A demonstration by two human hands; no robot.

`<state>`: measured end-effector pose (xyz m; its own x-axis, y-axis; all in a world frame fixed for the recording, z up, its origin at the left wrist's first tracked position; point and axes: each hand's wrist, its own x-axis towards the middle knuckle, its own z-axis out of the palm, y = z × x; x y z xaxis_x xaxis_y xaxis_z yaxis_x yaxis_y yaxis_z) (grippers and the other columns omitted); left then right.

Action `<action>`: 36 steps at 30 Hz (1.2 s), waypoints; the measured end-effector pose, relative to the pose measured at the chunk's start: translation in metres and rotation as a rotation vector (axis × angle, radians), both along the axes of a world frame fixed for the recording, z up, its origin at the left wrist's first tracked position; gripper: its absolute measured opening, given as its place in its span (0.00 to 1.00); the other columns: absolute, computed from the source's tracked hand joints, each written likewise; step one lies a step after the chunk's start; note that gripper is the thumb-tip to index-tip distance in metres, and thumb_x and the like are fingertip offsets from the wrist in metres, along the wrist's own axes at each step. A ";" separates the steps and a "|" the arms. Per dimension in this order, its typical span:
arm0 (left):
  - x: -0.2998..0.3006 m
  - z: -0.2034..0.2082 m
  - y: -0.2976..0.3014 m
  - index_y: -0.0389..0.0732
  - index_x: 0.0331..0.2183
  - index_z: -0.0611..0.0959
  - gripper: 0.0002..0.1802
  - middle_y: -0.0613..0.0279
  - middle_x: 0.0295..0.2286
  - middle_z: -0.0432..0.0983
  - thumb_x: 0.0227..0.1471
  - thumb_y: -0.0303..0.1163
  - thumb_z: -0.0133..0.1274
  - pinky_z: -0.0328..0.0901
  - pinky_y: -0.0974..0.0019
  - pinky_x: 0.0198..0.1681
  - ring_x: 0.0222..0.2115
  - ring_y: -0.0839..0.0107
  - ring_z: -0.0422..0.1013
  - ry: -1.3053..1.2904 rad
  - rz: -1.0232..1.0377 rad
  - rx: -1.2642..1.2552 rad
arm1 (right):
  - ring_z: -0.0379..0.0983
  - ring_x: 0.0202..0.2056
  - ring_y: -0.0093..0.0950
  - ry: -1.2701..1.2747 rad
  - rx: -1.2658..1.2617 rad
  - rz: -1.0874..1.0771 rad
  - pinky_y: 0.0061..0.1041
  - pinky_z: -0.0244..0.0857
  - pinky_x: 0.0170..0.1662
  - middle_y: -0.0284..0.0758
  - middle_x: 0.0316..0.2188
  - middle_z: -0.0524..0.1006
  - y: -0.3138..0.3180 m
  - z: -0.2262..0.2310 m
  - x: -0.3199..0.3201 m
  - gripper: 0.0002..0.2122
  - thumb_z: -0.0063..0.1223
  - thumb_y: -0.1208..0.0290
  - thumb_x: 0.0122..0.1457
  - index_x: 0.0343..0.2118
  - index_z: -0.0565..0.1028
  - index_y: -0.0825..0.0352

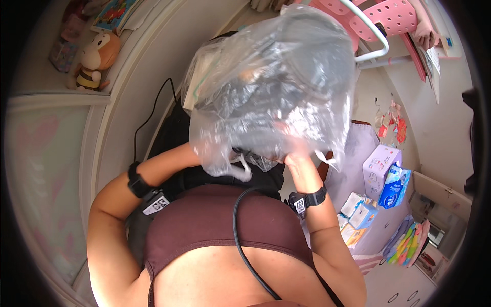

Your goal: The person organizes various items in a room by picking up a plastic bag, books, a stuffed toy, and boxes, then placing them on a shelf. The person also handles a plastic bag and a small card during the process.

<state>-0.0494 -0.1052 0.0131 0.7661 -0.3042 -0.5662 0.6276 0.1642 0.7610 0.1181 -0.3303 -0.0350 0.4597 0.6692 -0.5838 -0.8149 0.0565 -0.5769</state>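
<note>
A large clear plastic bag, crinkled and puffed out, fills the space in front of me. Its open edge with loose handle loops hangs toward my chest. A dark round shape shows through the plastic at the upper right; whether it lies inside or behind, I cannot tell. My right hand is at the bag's near edge, closed on the plastic, its fingertips blurred behind it. My left forearm reaches to the bag's left side, where the plastic covers the hand and hides its fingers.
Pink perforated chair with a white tubular frame stands far right. On the lilac surface at right are tissue packs, a blue packet and a patterned box. A plush toy sits on the left shelf. A black cable hangs at left.
</note>
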 end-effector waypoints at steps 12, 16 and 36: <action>0.004 0.114 0.052 0.44 0.39 0.81 0.24 0.56 0.48 0.75 0.37 0.38 0.70 0.61 0.50 0.61 0.54 0.60 0.68 -1.007 -0.311 1.235 | 0.78 0.38 0.26 -0.104 -0.004 0.093 0.26 0.76 0.37 0.34 0.37 0.79 0.054 0.012 -0.011 0.12 0.60 0.65 0.62 0.41 0.77 0.68; 0.016 0.110 0.032 0.44 0.34 0.78 0.17 0.57 0.39 0.75 0.38 0.32 0.64 0.65 0.49 0.59 0.45 0.62 0.72 -1.336 -0.581 1.324 | 0.78 0.34 0.23 -0.338 -0.123 0.168 0.26 0.71 0.37 0.34 0.37 0.81 0.058 0.021 -0.012 0.14 0.60 0.66 0.61 0.43 0.79 0.70; 0.016 0.184 -0.005 0.45 0.27 0.76 0.10 0.73 0.19 0.60 0.40 0.28 0.61 0.53 0.76 0.16 0.15 0.79 0.60 -1.743 -0.375 1.441 | 0.76 0.22 0.20 -0.607 -0.263 0.712 0.20 0.69 0.26 0.31 0.23 0.79 0.051 0.070 -0.001 0.19 0.63 0.55 0.61 0.32 0.74 0.69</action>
